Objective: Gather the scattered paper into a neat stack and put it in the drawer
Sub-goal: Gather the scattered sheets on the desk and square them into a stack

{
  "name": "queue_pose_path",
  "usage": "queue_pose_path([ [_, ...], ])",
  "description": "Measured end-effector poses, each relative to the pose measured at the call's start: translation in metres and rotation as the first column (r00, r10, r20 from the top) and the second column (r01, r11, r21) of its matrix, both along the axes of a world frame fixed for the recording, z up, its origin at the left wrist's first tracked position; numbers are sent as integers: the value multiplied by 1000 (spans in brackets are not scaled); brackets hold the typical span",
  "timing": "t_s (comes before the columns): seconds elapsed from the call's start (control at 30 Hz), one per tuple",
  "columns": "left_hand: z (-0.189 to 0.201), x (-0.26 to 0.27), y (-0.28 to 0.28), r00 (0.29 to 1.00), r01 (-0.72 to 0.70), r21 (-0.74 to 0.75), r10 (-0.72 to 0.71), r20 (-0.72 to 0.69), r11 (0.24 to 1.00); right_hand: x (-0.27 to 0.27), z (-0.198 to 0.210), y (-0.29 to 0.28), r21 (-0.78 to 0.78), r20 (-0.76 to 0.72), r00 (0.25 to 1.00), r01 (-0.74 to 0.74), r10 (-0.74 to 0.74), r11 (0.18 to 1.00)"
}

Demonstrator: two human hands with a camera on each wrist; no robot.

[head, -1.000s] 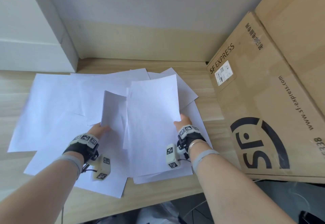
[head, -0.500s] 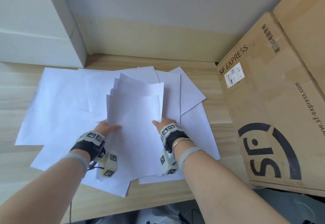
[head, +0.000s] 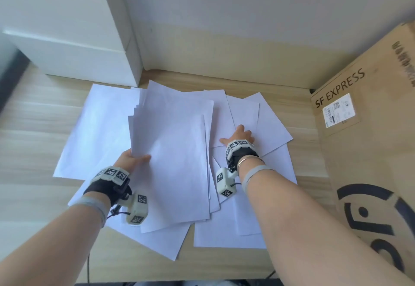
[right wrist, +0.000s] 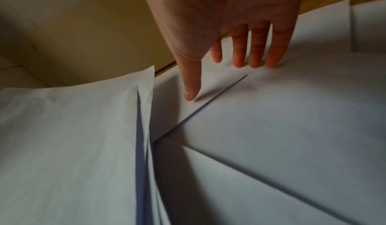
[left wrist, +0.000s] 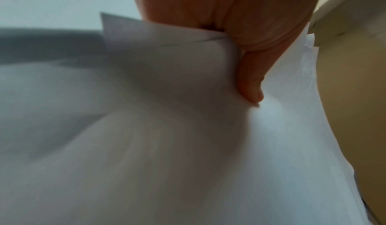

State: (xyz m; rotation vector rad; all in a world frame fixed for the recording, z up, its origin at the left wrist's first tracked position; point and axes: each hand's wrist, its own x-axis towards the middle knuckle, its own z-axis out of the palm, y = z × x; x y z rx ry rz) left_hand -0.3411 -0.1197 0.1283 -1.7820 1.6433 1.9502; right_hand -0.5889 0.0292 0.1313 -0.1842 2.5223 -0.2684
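So the white paper sheets point(head: 94, 128) are fanned out in a loose overlapping mess across the light wood-grain worktop point(head: 31, 142), some squared to the edge, others skewed off at angles. On top in the middle is a partly gathered bundle of white sheets point(head: 175, 151), edges not lined up, a few corners poking out at the far end.

The left hand point(head: 132, 161) has that bundle by its left edge: thumb on top, the other fingers point(left wrist: 251, 86) tucked underneath, so it's pinching the sheets; the near-left part of the bundle looks lifted off the ones below.

The right hand point(head: 239, 136) is off to the right of the bundle, fingers point(right wrist: 256, 53) straight and spread, tips pressing flat on one of the loose sheets point(head: 269, 128). Not holding anything, just resting on it.

Further out: a big brown cardboard box printed SF EXPRESS point(head: 368, 142) sits on the right, just beside the paper. At the back left is a white drawer unit point(head: 74, 45), standing on the worktop close to the far sheets. Can't tell if any drawer is open.
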Motion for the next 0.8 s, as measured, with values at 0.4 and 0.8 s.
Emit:
queue_pose_path([
  [0.4,-6,-7,-5,1000,-11,20,10,27,1000,-22,6,-4,-56,88,996,-12,17,998],
  [0.8,-4,-19,1,999,18,45,-19,32,999,-66,18,17,29,-33,995,98,-97,995],
])
